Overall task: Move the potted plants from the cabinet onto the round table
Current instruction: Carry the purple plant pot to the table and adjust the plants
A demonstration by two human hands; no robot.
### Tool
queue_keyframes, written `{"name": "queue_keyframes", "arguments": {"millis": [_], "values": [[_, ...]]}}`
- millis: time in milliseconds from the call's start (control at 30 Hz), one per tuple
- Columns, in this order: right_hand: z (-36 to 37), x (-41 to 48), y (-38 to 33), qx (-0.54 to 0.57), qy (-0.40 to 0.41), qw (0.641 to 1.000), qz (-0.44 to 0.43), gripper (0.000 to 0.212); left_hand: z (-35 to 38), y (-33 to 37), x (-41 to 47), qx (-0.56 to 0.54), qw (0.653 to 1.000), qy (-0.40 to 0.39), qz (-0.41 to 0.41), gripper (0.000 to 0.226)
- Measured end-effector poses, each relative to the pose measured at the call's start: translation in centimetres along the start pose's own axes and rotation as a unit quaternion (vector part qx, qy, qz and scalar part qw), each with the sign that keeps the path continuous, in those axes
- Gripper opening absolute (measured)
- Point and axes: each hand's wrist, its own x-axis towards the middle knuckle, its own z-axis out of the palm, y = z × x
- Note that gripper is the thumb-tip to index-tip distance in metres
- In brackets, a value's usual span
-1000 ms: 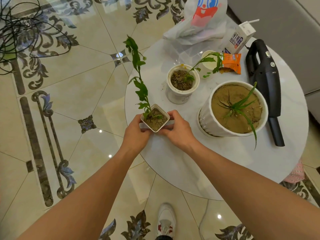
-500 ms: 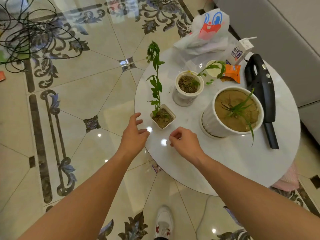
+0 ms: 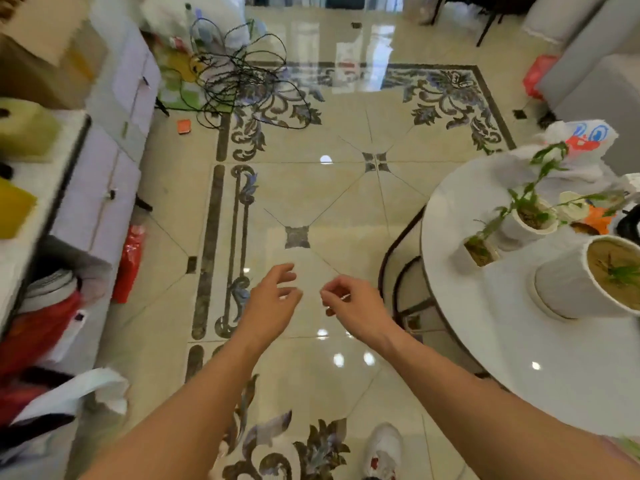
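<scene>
Three potted plants stand on the round white table at the right: a small square white pot with a tall leafy stem, a medium white pot behind it, and a large white pot of sandy soil. My left hand and my right hand hang over the tiled floor, left of the table. Both hold nothing, and their fingers are loosely apart. The white cabinet runs along the left edge; no pot shows on its blurred top.
A tangle of black cable lies on the floor at the back. Red bags and white bags lean by the cabinet. A printed plastic bag, an orange packet and a black handheld vacuum sit on the table's far side.
My hands let go of the small square pot on the table and drew back. The view swung left, so the table now sits at the right and the cabinet has come into sight.
</scene>
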Motion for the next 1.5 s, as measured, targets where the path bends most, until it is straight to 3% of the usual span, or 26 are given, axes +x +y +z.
{"name": "queue_keyframes", "arguments": {"millis": [267,500,733,900,1000,1100,1167,1300,1500], "values": [[24.6,-4.9,-17.0,-0.092,-0.167,0.972,-0.135,0.009,-27.1,-12.6,-10.8,-0.053,0.979,0.187,-0.059,0.032],[46.8,-13.9,-24.8,-0.162,-0.306,0.912,-0.222,0.011,-42.1,-26.9,-26.2,-0.109,0.923,0.340,-0.141,0.025],[64.3,-23.2,-25.3,-0.214,-0.414,0.847,-0.257,0.024,-46.8,-41.4,-40.7,-0.152,0.856,0.430,-0.245,0.017],[73.9,-28.2,-24.1,-0.262,-0.474,0.799,-0.261,0.052,-48.0,-48.7,-46.7,-0.207,0.807,0.460,-0.308,0.014],[78.4,-29.8,-23.6,-0.299,-0.483,0.783,-0.251,0.068,-48.8,-52.0,-48.4,-0.240,0.773,0.479,-0.340,0.036],[81.9,-30.0,-23.0,-0.327,-0.474,0.783,-0.235,0.079,-50.0,-54.6,-48.4,-0.278,0.779,0.464,-0.318,0.084],[83.5,-29.9,-22.6,-0.336,-0.473,0.781,-0.230,0.082,-51.0,-55.6,-47.7,-0.288,0.800,0.442,-0.285,0.100],[84.5,-29.9,-22.2,-0.324,-0.484,0.781,-0.225,0.075,-52.3,-56.6,-45.9,-0.253,0.834,0.436,-0.223,0.087],[82.4,-28.3,-21.5,-0.303,-0.486,0.793,-0.208,0.077,-52.3,-55.8,-43.9,-0.179,0.861,0.426,-0.213,0.072]]}}
